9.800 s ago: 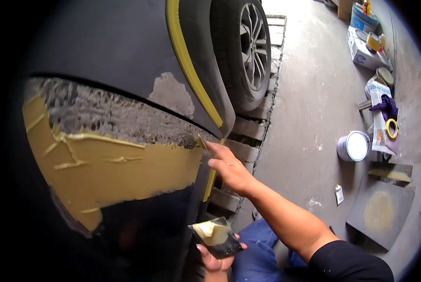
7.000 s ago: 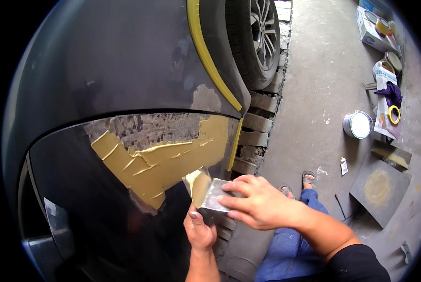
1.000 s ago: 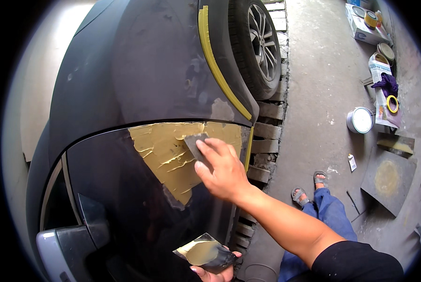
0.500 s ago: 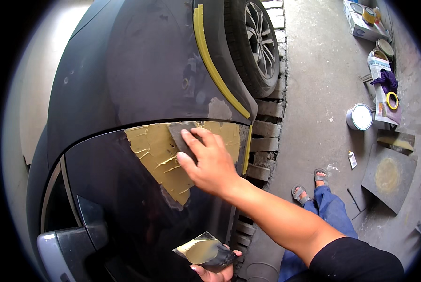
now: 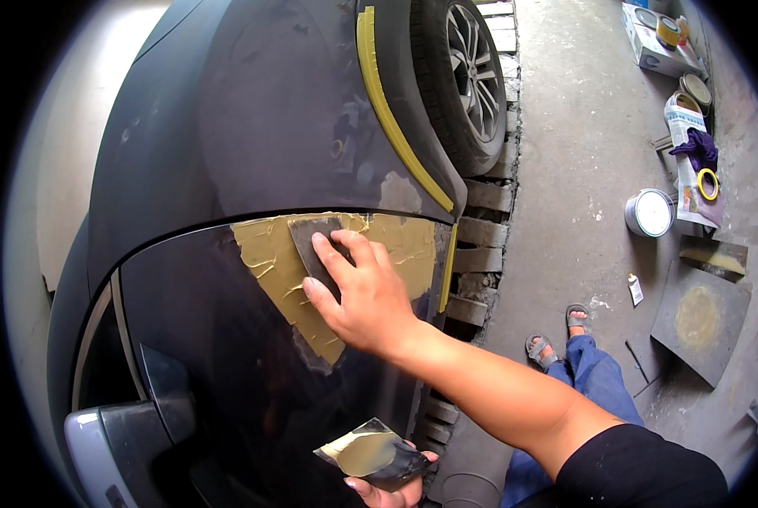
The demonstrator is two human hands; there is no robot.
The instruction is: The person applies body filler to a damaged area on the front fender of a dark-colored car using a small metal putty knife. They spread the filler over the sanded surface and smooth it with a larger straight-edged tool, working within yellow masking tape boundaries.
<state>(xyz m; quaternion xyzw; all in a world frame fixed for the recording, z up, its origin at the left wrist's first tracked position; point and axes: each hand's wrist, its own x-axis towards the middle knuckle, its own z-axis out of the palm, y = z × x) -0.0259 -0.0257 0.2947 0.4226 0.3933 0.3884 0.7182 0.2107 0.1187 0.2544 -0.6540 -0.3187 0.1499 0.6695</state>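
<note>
Head view: the fingers of the right hand (image 5: 360,296) are gripping a dark flat spreader (image 5: 305,239), the fingertips pressing on its face and the thumb lying near its left edge. The spreader is resting on a tan putty patch (image 5: 409,254), which is running along the edge of the dark car door (image 5: 226,347) that is meeting the fender (image 5: 252,144). The patch is showing raised ridges on its left part and is tapering to a narrow tip away from that edge. Lower down, the left hand (image 5: 396,494) is holding a small palette (image 5: 406,464) from below, its fingers closing around the near corner, and a smear of putty (image 5: 364,453) is covering the palette's middle and far edge. A yellow tape strip (image 5: 387,127) is following the fender's edge beside the wheel (image 5: 474,76), and a shorter yellow strip (image 5: 448,271) is lining the door's edge near its corner. At left, the side mirror (image 5: 125,449) is jutting from the door. Out on the floor (image 5: 557,178), a white-lidded pail (image 5: 650,213) is standing near a newspaper-covered stand (image 5: 682,118), and a white tube (image 5: 635,290) is lying beside the edge of a dark board (image 5: 733,313)
</note>
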